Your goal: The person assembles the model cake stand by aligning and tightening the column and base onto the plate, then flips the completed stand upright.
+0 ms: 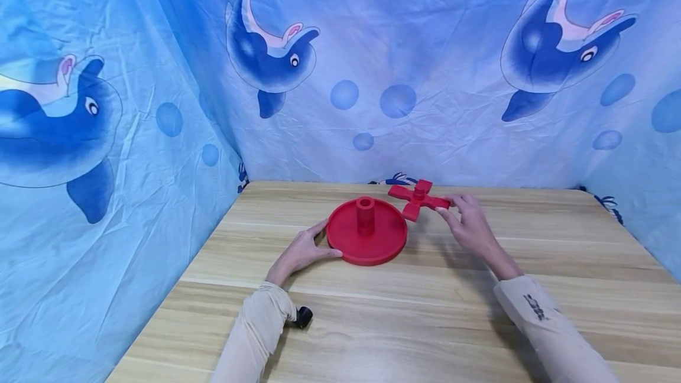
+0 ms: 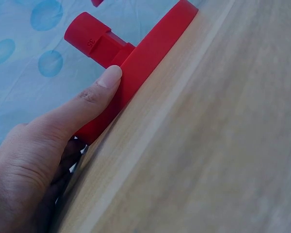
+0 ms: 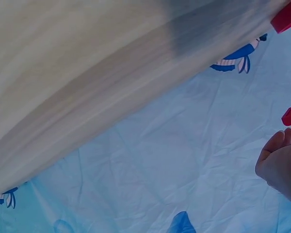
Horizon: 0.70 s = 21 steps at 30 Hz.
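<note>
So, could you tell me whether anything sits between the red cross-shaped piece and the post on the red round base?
Nothing visible does: the red plastic cross-shaped piece sits just behind-right of the red round base, near its upright post.

Makeshift recording booth, dolphin-print cloth (image 1: 425, 75) walls, wooden table (image 1: 425, 312)
</note>
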{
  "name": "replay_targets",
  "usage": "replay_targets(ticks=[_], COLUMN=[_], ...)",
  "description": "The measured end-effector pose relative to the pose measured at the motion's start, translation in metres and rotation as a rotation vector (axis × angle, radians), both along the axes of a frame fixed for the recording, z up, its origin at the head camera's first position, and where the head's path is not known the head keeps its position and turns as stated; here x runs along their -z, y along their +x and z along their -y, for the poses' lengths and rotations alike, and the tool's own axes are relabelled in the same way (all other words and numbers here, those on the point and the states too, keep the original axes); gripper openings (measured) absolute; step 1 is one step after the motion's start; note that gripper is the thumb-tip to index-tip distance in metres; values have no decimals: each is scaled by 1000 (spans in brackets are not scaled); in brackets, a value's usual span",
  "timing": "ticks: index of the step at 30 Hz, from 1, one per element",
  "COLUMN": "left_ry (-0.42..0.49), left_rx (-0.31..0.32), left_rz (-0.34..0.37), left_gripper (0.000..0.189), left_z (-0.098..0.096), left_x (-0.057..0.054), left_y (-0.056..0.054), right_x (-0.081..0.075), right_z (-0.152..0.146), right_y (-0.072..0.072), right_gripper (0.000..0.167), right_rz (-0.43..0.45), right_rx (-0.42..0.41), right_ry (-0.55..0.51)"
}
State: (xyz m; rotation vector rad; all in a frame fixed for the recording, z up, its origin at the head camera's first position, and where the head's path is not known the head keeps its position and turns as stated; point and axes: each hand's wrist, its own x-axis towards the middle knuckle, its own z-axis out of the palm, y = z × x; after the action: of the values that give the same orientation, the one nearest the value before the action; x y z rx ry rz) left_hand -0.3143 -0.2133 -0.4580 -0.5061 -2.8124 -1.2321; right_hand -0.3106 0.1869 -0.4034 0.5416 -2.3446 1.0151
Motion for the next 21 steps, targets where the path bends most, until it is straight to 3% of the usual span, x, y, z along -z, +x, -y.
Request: replay_targets(ticks=[9,17,21], left_ry=[-3,-2,-7], left_rx=[-8,1,-2], left_rz=[6,0,0], left_gripper=[106,105,103], left_z=[1,1,2], left_x=[0,0,1], left_y=[0,0,1], right_x=[-5,-5,-8], right_z=[11,17,18], right_y=[-3,-3,-2], right_gripper=[28,28,27], right_rz=[-65,-13,-28], right_rx=[-48,-62,-73], right_ry=[-22,-22,10])
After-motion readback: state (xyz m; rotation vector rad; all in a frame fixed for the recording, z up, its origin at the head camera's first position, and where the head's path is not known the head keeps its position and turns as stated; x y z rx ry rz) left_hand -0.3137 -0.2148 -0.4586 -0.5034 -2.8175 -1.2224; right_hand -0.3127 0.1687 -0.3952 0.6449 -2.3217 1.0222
